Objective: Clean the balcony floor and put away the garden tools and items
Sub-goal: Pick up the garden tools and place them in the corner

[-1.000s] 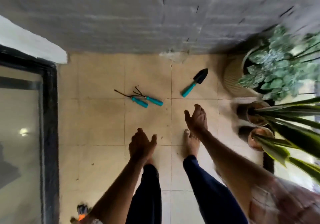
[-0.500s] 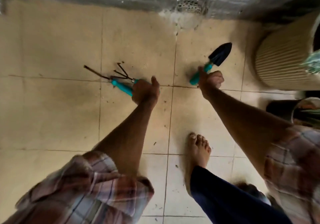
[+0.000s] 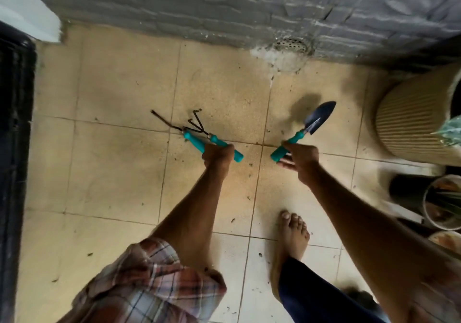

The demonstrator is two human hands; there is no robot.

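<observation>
Left hand (image 3: 219, 156) clamps two teal handles, rake (image 3: 220, 142) and thin weeder (image 3: 193, 141), below-left of floor drain (image 3: 291, 44); right hand (image 3: 300, 161) clamps trowel (image 3: 318, 121) handle, directly below drain; hands apart

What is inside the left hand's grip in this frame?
The left hand grips two teal-handled tools together: a claw rake and a thin forked weeder. Both metal heads and one handle end stick out. The hand covers the handles' middles.
</observation>
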